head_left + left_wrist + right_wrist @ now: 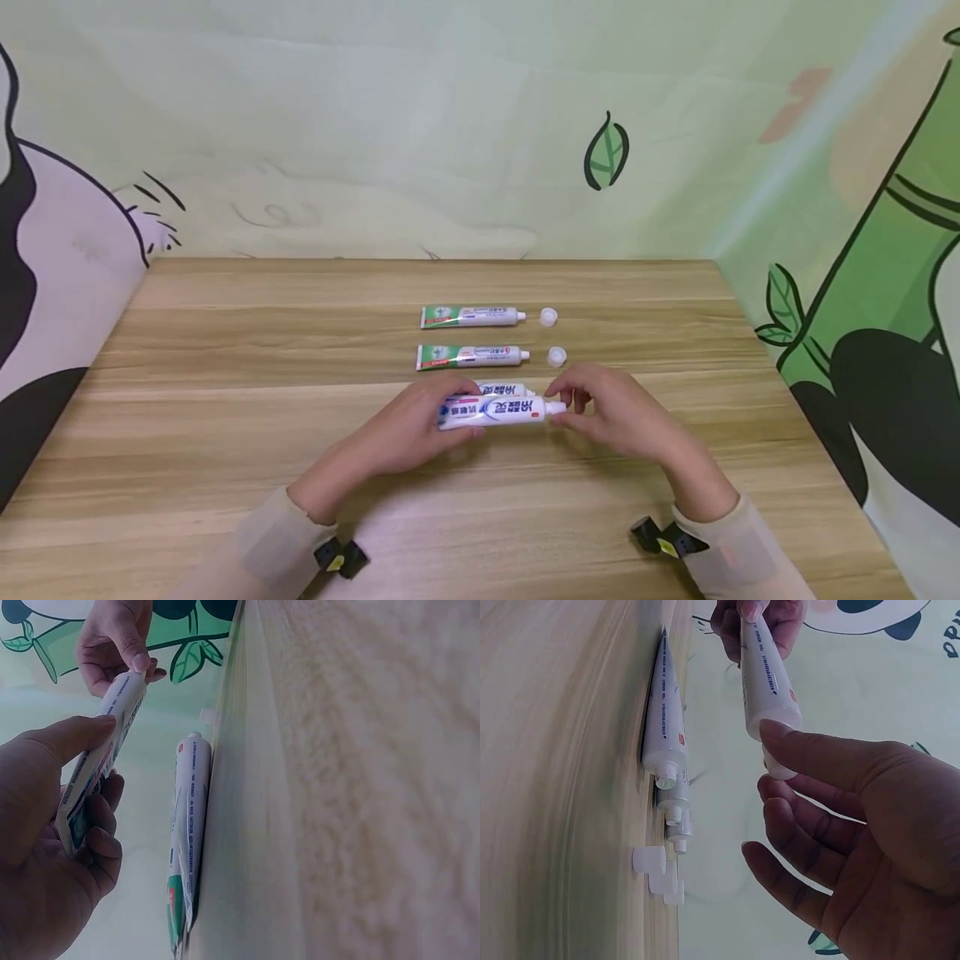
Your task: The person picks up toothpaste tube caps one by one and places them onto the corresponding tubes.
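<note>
- Front toothpaste tube (491, 410): white, with bold dark-blue lettering, a blue arc, a thin pinkish strip and a small red square near the shoulder.
- Screw cap (555, 407) on it: plain white.
- Toothpaste tube behind it (504, 389): white, with similar dark-blue lettering.
- Two green-ended toothpaste tubes (472, 357): green tail with a red patch, whitish-silver body, small red and dark print, white nozzle.
- Loose caps (557, 357): white.
- Tabletop (300, 333): light brown, streaked with lengthwise wood grain.
- Backdrop (375, 150): pale green, printed with a black-outlined green leaf (606, 154), green bamboo (862, 258) and black-and-white panda shapes.
- Sleeves (273, 546): pale beige.
- Wrist cameras (341, 557): black, with yellow labels.
</note>
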### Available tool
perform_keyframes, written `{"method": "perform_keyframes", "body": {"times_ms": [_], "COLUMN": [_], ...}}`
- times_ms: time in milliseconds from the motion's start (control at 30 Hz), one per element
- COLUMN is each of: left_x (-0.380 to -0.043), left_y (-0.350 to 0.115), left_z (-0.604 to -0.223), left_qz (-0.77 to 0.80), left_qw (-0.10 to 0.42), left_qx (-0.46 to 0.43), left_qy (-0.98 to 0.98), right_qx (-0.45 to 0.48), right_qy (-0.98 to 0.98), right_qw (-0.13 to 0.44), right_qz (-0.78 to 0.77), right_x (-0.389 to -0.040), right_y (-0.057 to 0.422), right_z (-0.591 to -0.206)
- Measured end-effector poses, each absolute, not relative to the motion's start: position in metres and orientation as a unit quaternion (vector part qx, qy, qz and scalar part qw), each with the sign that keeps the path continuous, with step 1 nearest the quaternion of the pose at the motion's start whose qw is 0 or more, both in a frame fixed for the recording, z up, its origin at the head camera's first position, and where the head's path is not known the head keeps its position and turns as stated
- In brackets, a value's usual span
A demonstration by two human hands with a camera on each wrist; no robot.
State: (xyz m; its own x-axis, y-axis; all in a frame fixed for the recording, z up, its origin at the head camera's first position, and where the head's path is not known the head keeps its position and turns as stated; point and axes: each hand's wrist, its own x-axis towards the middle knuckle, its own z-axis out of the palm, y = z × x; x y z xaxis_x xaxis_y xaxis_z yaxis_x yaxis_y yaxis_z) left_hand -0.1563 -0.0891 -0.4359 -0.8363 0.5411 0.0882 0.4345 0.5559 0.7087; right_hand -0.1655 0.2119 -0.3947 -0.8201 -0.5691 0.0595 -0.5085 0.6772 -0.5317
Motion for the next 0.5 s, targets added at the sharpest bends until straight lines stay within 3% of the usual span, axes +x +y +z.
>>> {"method": "perform_keyframes", "body": {"times_ms": [500], "left_x": [-0.1572], "left_y": [-0.0937], "left_z": [-0.43], "left_qz": [0.375], "left_qw": [0.035], "left_qx": [0.285], "left_qy": [0.881], "right_qx": [-0.296], "right_qy": [0.918], "right_qw": [0.006], "right_qz": [-0.263], "right_x": [-0.1633], "right_y": [0.2094], "right_z": [-0.3958]}}
